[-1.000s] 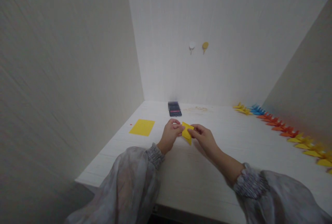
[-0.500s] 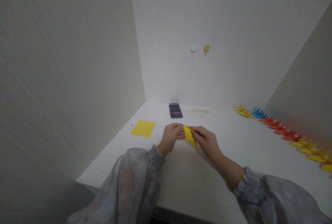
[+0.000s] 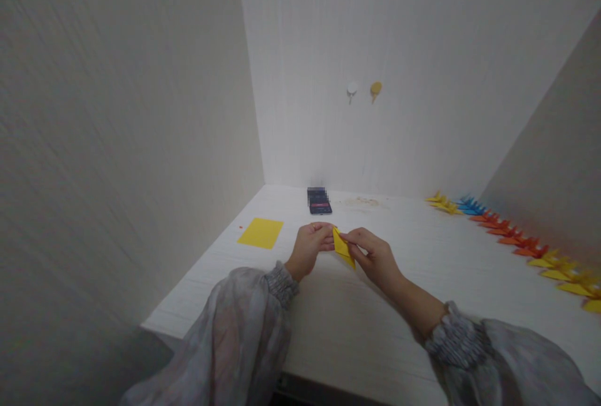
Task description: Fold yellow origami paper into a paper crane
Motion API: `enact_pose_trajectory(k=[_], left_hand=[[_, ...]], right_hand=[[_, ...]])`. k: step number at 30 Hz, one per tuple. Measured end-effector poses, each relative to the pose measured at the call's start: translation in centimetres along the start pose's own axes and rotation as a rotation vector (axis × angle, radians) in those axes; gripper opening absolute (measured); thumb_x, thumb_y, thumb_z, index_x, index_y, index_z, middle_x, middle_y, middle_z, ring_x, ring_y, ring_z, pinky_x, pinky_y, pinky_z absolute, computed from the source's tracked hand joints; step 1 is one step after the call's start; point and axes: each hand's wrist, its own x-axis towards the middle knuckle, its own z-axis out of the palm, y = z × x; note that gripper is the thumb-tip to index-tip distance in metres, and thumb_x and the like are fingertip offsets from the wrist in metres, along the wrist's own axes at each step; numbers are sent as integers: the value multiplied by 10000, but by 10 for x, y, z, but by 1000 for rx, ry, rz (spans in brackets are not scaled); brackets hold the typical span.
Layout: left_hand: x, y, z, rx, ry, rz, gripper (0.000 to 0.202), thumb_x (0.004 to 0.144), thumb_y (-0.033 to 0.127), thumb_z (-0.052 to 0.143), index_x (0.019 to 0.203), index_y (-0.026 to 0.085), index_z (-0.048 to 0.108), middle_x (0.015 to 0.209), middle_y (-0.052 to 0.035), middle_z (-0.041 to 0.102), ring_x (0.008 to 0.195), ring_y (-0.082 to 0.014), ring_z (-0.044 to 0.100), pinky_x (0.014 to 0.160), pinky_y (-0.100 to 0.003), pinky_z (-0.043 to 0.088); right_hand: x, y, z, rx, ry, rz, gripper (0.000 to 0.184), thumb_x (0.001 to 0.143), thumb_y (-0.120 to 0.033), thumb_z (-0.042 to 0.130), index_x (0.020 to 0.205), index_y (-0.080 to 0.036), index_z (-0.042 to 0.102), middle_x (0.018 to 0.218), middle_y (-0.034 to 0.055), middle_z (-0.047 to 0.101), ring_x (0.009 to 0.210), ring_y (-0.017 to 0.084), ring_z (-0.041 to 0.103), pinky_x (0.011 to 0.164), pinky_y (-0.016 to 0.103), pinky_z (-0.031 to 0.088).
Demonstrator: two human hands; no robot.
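Between my hands, a little above the white table, is a small folded piece of yellow origami paper (image 3: 343,250), tilted with one point toward me. My left hand (image 3: 310,246) grips its left side, fingers behind it. From the other side, my right hand (image 3: 372,254) pinches the upper right edge between thumb and fingers. The fingertips partly hide the paper's folds. To the left of my left hand, a flat yellow square sheet (image 3: 261,233) lies on the table.
A phone (image 3: 320,200) lies near the back wall. Folded paper cranes in yellow, blue and red (image 3: 509,235) line the table's right side. Two hooks, one white (image 3: 352,89) and one yellow (image 3: 376,88), are on the back wall. The table's front edge (image 3: 338,387) is close to me.
The folded paper has turned slightly and looks narrower. My right fingers have shifted a little left along its upper edge. My left hand stays nearly in place.
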Motion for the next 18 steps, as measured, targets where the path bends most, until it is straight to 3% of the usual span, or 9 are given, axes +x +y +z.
enact_pose_trajectory(k=[4,12,18], left_hand=[[-1,2,1,14,-34,12,279,645,312,632,802,86,584,714,-74,633,614,-115,597,605,-248,490],[-2,6,4,51,33,23,262,632,292,646,776,85,577,688,-56,629,595,-109,593,596,-243,495],[-3,7,4,67,36,16,243,631,279,644,776,92,586,703,-61,641,594,-113,597,593,-247,500]], right_hand=[[-1,0,-1,-81,-25,-50,287,799,-169,394,991,-248,592,812,52,559,749,145,535,635,276,455],[-1,-1,1,-124,-23,-124,330,819,-149,381,1126,-219,481,903,80,548,828,158,519,710,308,462],[-1,2,1,-113,0,-159,293,814,-128,399,1065,-214,524,861,67,550,797,146,523,674,281,469]])
